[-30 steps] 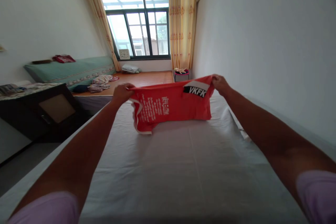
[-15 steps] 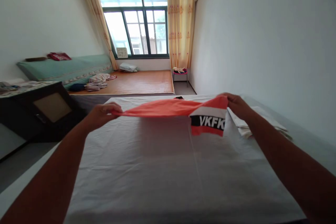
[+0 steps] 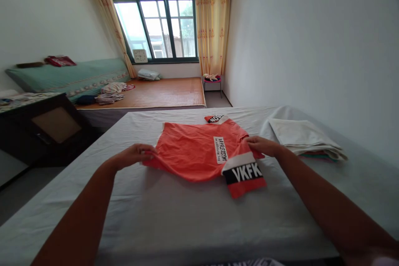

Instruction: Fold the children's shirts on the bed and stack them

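An orange-red T-shirt (image 3: 190,145) with black and white lettered sleeves lies sideways over the sheet, its neck end to the right and its hem to the left. My left hand (image 3: 134,156) pinches the near corner of the hem. At the shoulder near the collar, my right hand (image 3: 263,145) grips the fabric. The shirt's near edge sags slightly between my hands, while its far side rests on the bed. One sleeve, marked VKFK, hangs toward me below my right hand. A white printed patch shows on the chest.
A pale sheet covers the bed (image 3: 174,224). Folded cloths (image 3: 308,139) are stacked at its right, by the wall. Beyond stand a second bed (image 3: 168,91) with clothes, a dark cabinet (image 3: 46,126) at left and a small stool (image 3: 212,80) under the curtain.
The shirt has come down from a taut stretch above the bed and now lies spread on it, chest print showing. Both hands have lowered, still holding the fabric.
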Demonstrator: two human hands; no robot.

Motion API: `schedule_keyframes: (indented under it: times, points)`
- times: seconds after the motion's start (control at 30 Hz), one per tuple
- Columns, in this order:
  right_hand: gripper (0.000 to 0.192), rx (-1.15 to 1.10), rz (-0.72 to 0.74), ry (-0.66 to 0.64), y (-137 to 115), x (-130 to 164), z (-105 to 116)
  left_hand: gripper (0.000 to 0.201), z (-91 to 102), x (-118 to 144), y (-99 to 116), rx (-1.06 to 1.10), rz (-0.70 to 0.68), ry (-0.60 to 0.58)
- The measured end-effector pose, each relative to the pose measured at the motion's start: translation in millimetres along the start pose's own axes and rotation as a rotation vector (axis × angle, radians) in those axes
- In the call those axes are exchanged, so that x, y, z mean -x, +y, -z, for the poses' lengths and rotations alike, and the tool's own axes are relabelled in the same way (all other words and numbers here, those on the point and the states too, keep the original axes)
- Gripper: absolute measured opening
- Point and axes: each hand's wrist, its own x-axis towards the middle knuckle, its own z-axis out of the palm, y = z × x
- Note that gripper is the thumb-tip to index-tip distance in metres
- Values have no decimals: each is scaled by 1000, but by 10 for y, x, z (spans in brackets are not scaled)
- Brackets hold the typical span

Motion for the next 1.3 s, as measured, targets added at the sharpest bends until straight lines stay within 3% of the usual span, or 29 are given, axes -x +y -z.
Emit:
schedule_keyframes:
  times: [0.1, 0.2, 0.3, 0.37, 0.43, 0.6, 0.73, 0.83, 0.93, 1.0, 1.07, 1.17, 1.23, 1.3]
  points:
    - [28, 76, -93, 356, 84, -232, 22, 64, -66, -321, -174, 170, 52, 353]
    - [26, 104, -136, 478, 226, -263, 37, 72, -216, -483, -374, 272, 173, 523]
    - [48, -27, -126, 405, 331, -99, 35, 78, -311, -437, -453, 346, 153, 492]
    - [72, -147, -79, 264, 363, 22, 31, 88, -319, -362, -437, 302, 99, 450]
    - [79, -212, -27, 215, 386, 86, 37, 91, -302, -306, -406, 210, 36, 430]
    - [57, -180, 17, 368, 535, 16, 132, 72, -230, -264, -406, 117, -24, 491]
    - [33, 192, 40, 448, 637, -22, 185, 67, -192, -234, -447, 15, 89, 333]
    - [43, 462, 197, 526, 569, -4, 149, 69, -190, -226, -464, -55, 121, 346]
    - [46, 627, 394, 398, 446, 0, 58, 67, -202, -239, -474, -88, 134, 374]
    - [36, 643, 422, 290, 393, -20, -16, 65, -206, -253, -483, -96, 132, 381]
    - [24, 592, 401, 249, 369, -65, -89, 63, -203, -266, -495, -104, 129, 383]
    - [20, 384, 277, 406, 338, -188, -197, 63, -186, -280, -522, -119, 126, 372]
    - [31, 104, 158, 565, 288, -296, -274, 64, -174, -284, -539, -129, 126, 363]
    - [35, -218, 123, 613, 218, -397, -345, 66, -166, -282, -547, -129, 124, 355]
